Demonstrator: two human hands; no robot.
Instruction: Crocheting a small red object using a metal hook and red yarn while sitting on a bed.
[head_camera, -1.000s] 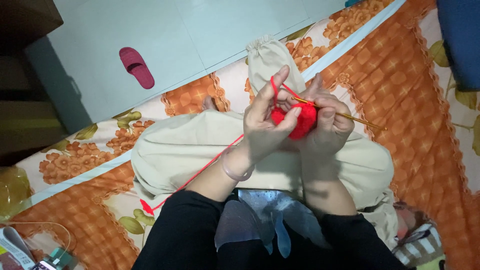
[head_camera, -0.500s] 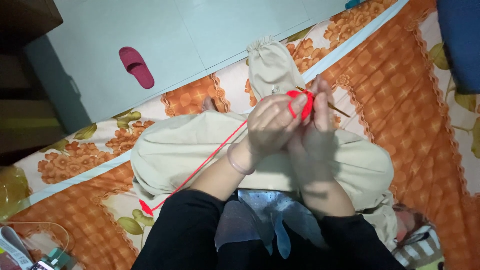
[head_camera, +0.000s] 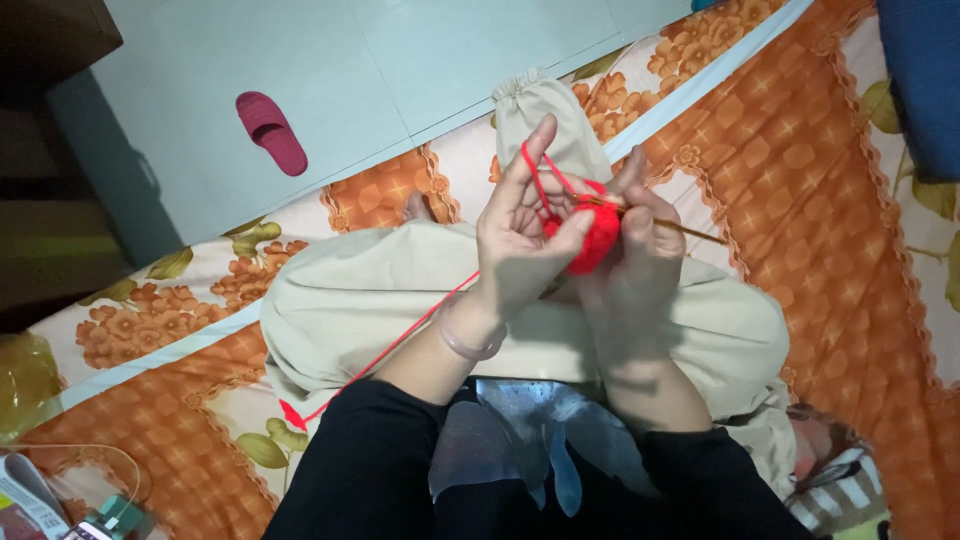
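The crochet hook (head_camera: 668, 222) lies nearly level, its long axis running from the red crochet piece (head_camera: 592, 236) out toward the right, its free end tipped slightly downward. The right hand (head_camera: 640, 262) is closed on the hook; the left hand (head_camera: 520, 235) pinches the piece, red yarn (head_camera: 400, 340) looped over its raised finger. Both hands meet above the lap, over the orange floral mattress (head_camera: 830, 200). A pink slipper (head_camera: 270, 130) lies on the floor beyond the mattress edge.

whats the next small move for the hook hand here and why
Probably catch the strand with the hook and draw it back through the red crochet piece. The red yarn is stretched taut over the left hand's raised finger, and the right hand holds the crochet hook with its tip at the piece. The tip itself is hidden, so this is a guess.
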